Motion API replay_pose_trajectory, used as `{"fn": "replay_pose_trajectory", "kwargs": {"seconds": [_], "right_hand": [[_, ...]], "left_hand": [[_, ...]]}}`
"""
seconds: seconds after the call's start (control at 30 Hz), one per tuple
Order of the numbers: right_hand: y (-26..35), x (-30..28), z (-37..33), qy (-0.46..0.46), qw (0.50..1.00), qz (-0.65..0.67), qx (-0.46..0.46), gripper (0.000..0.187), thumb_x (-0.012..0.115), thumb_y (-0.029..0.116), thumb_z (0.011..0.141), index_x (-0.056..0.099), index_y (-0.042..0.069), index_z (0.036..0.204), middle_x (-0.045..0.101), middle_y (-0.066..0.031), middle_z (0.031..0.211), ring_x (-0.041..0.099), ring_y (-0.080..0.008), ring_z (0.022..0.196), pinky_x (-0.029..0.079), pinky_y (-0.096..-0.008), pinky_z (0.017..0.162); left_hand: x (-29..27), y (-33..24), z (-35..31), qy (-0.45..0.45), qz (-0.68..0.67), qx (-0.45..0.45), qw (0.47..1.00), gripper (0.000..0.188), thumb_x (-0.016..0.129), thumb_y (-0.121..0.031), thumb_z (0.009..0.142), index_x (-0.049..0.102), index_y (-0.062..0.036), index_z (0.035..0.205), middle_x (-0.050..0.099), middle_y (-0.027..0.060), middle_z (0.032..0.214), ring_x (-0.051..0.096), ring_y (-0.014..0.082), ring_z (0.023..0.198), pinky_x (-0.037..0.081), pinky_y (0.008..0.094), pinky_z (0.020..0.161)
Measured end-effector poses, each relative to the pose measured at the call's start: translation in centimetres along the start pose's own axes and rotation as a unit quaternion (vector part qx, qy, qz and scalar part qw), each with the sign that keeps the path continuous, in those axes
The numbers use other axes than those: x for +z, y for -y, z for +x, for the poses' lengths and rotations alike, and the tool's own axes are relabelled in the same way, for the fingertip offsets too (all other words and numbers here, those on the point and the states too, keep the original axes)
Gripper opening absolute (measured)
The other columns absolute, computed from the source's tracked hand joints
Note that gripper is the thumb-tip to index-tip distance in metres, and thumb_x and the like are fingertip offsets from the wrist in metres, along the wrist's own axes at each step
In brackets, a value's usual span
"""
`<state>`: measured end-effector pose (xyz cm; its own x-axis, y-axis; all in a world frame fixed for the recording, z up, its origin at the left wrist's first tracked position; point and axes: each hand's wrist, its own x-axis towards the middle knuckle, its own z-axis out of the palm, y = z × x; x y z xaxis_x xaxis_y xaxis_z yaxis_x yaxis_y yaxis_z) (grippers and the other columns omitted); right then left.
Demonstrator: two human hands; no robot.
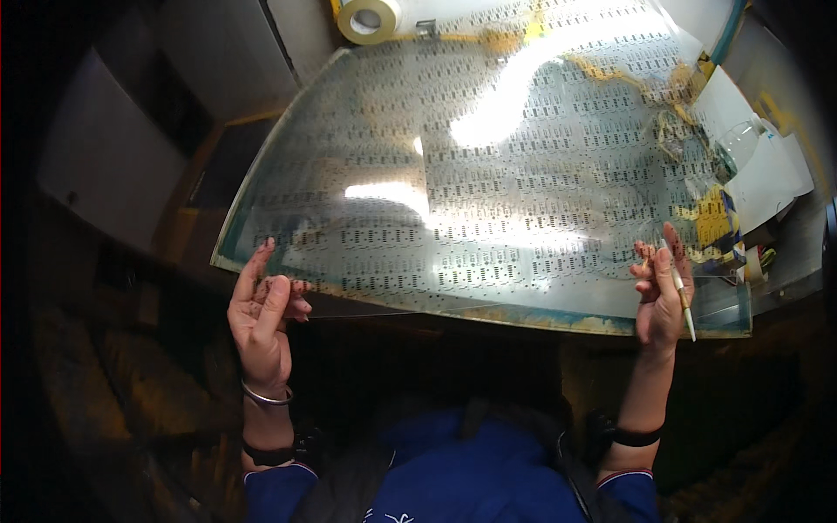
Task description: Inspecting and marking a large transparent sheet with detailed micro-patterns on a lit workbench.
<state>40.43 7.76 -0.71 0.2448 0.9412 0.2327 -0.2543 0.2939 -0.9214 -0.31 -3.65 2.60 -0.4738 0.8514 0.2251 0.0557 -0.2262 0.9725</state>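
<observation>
A large transparent sheet [532, 218] printed with rows of small dark marks lies spread over a lit table top [575, 321]. My left hand [260, 318] pinches the sheet's near left edge between thumb and fingers, with the index finger raised. My right hand [660, 301] pinches the sheet's near right edge. A thin white stick-like tool [681, 292] is tucked between that hand's fingers, pointing down toward me. Both hands are lifted at the table's front edge, a sheet's width apart. A metal bangle sits on my left wrist.
A roll of pale tape [369, 17] stands at the table's far left corner. A clear glass vessel [739, 144] and white paper [767, 174] lie at the right. Yellow strips [711, 218] edge the right side. Dark cabinets fill the left.
</observation>
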Motion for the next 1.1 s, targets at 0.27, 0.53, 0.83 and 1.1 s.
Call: {"fn": "replay_pose_trajectory", "kwargs": {"seconds": [0.27, 0.53, 0.83, 1.1], "right_hand": [[-0.6, -0.7, 0.3, 0.02, 0.999, -0.026, 0.004, 0.041, 0.052, 0.016, 0.097, 0.044, 0.002, 0.135, 0.067, -0.0195, 0.102, 0.068, -0.0108, 0.07, 0.05, -0.0125, 0.051], [-0.4, -0.6, 0.3, -0.003, 0.999, -0.038, -0.007, 0.041, 0.052, 0.017, 0.097, 0.044, 0.003, 0.135, 0.067, -0.017, 0.101, 0.067, -0.01, 0.07, 0.05, -0.0127, 0.051], [-0.7, -1.0, 0.5, 0.001, 0.999, -0.039, -0.014, 0.041, 0.052, 0.016, 0.097, 0.045, 0.003, 0.135, 0.067, -0.0181, 0.103, 0.067, -0.01, 0.071, 0.049, -0.0121, 0.051], [-0.9, -1.3, 0.5, 0.014, 0.999, -0.024, -0.026, 0.04, 0.051, 0.017, 0.098, 0.044, 0.004, 0.136, 0.066, -0.0179, 0.104, 0.067, -0.0089, 0.07, 0.044, -0.0112, 0.049]], "left_hand": [[-2.1, 0.5, -0.4, 0.029, 0.051, -0.074, 0.996, 0.043, 0.058, -0.013, 0.09, 0.05, -0.0005, 0.131, 0.067, 0.0078, 0.086, 0.061, 0.0075, 0.065, 0.045, 0.018, 0.057], [-2.7, 0.6, -0.1, 0.049, 0.069, -0.042, 0.995, 0.043, 0.059, -0.014, 0.089, 0.052, 0.003, 0.128, 0.066, 0.0089, 0.084, 0.061, 0.0089, 0.065, 0.048, 0.0183, 0.057], [-2.5, 0.8, -0.1, 0.055, 0.055, -0.021, 0.997, 0.042, 0.059, -0.012, 0.089, 0.051, 0.0037, 0.128, 0.063, 0.0069, 0.08, 0.062, 0.0096, 0.068, 0.049, 0.0189, 0.058], [-2.6, 0.4, -0.2, 0.061, 0.019, -0.006, 0.998, 0.041, 0.059, -0.006, 0.088, 0.052, 0.0036, 0.127, 0.065, 0.0089, 0.083, 0.063, 0.0116, 0.072, 0.052, 0.0215, 0.064]]}}
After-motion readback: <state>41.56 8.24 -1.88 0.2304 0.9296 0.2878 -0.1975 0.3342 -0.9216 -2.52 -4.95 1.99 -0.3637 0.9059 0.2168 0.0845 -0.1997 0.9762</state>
